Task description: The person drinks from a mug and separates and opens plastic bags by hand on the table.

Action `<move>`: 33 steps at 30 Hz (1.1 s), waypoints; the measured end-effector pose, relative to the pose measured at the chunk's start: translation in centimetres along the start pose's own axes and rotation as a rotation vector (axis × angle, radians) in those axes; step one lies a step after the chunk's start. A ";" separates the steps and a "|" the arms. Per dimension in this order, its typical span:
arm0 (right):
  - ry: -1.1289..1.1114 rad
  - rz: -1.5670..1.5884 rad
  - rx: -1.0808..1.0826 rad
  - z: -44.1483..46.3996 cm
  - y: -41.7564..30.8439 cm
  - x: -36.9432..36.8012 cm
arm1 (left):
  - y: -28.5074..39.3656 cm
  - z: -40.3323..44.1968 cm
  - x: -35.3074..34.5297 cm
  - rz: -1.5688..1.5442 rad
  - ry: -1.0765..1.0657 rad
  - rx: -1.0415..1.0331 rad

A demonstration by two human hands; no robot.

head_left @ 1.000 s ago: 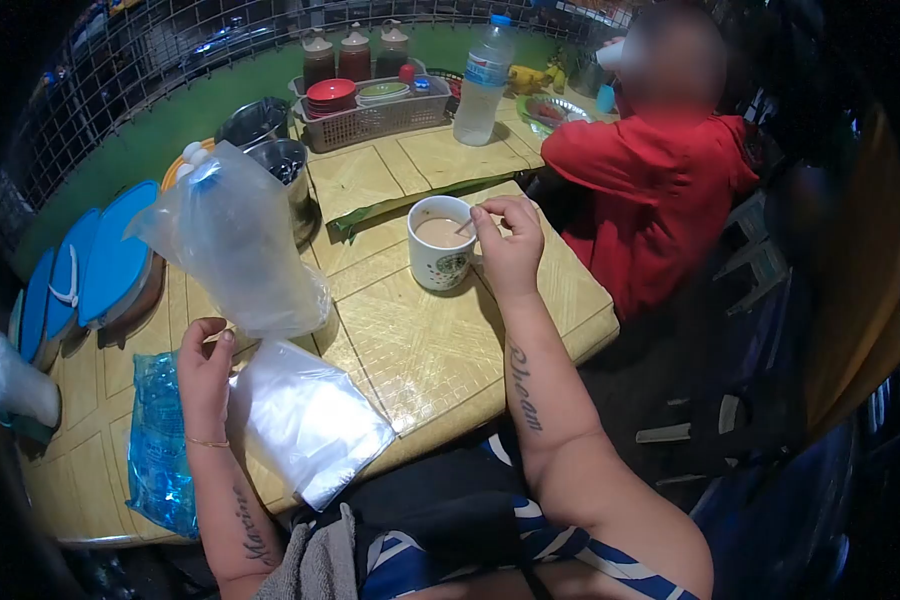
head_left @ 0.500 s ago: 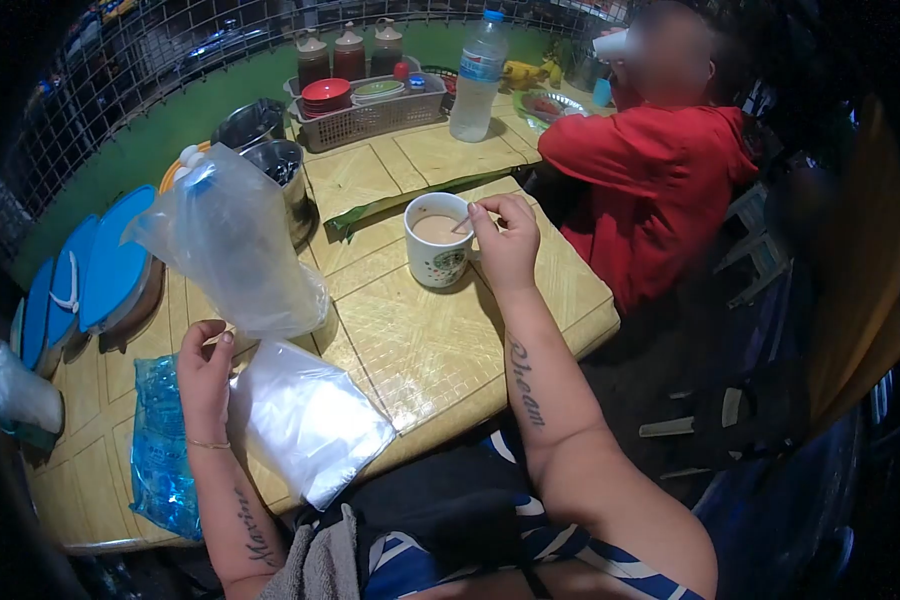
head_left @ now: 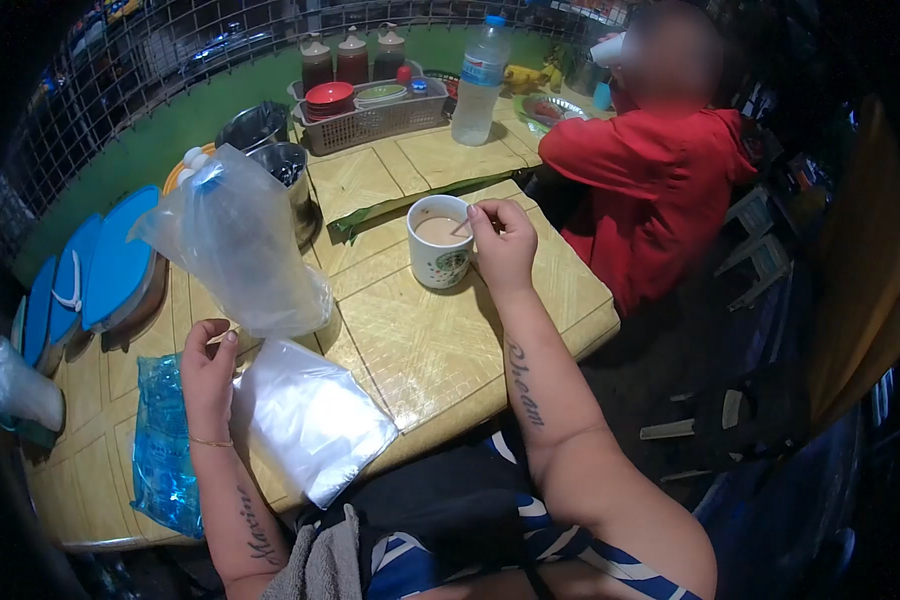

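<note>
A white mug (head_left: 438, 262) with a printed logo stands on the yellow table (head_left: 420, 370), holding a light brown drink. My right hand (head_left: 502, 240) pinches the handle of a spoon (head_left: 461, 226) that dips into the drink at the mug's right rim. My left hand (head_left: 208, 375) rests with curled, parted fingers and nothing between them. It lies between a blue plastic packet (head_left: 165, 450) and a stack of clear plastic bags (head_left: 315, 420). Just beyond it, a large cloudy plastic bag (head_left: 245, 250) stands upright over something I cannot make out.
Blue-lidded containers (head_left: 120, 255) line the left side, near metal pots (head_left: 285, 165). Behind stand a basket (head_left: 370, 122) with dishes, sauce bottles (head_left: 352, 58) and a water bottle (head_left: 480, 90). A person in red (head_left: 650, 190) sits at the right, holding a white cup (head_left: 607, 50).
My right hand and the spoon have shifted very slightly at the mug's rim. My left hand stays in place.
</note>
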State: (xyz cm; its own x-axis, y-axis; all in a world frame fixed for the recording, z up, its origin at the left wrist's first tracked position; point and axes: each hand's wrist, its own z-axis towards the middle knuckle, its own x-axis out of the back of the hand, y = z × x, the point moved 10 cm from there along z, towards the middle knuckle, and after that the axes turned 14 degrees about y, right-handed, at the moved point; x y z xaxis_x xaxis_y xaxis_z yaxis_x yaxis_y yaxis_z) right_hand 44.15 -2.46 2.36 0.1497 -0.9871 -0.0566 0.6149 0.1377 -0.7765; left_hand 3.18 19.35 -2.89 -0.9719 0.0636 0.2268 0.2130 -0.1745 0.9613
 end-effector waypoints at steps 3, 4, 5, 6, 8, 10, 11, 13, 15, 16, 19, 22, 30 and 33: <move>-0.002 -0.019 0.022 0.1 -0.1 0.0 | -0.1 0.1 0.0 0.011 -0.001 -0.017; -0.002 -0.011 0.020 0.1 -0.1 0.0 | -0.1 0.1 0.0 0.009 -0.001 -0.012; -0.003 -0.004 0.017 0.1 -0.1 0.0 | -0.1 0.1 0.0 0.007 -0.001 -0.007; -0.002 0.004 0.015 0.1 -0.1 0.1 | 0.0 0.0 -0.1 0.006 -0.001 -0.003; 0.002 -0.007 0.025 0.1 -0.3 0.1 | -0.1 0.1 -0.1 0.014 -0.002 -0.002; 0.005 -0.007 0.031 0.1 -0.1 0.1 | -0.1 0.1 -0.1 0.014 -0.001 -0.008; 0.006 0.000 0.032 0.1 0.2 0.1 | -0.1 0.1 -0.1 0.011 0.000 -0.014; 0.007 0.007 0.035 0.1 0.1 0.1 | -0.2 0.1 -0.1 0.011 -0.003 -0.016; 0.009 0.010 0.040 0.2 -0.1 0.1 | -0.4 0.1 -0.1 0.015 -0.010 -0.007; 0.008 0.007 0.036 0.2 -0.2 0.1 | -0.3 0.1 -0.2 0.017 -0.015 -0.005; 0.006 -0.009 0.037 0.2 -0.6 0.2 | -0.3 0.1 -0.1 0.025 -0.023 0.005; 0.022 -0.039 0.065 0.1 -0.7 0.3 | -0.2 0.0 -0.1 0.026 -0.017 0.006; 0.064 -0.100 0.131 0.2 -1.3 0.7 | 0.0 0.0 0.0 0.037 0.002 -0.008; 0.064 -0.070 0.115 0.1 -1.8 0.7 | 0.0 -0.1 -0.2 0.029 -0.020 0.011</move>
State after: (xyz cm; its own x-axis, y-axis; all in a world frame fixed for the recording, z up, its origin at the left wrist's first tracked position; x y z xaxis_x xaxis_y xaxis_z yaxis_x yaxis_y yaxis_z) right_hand 43.16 -3.38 3.79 0.0556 -0.9973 -0.0477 0.7075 0.0730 -0.7030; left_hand 3.36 19.27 -2.95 -0.9630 0.0780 0.2580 0.2426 -0.1659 0.9558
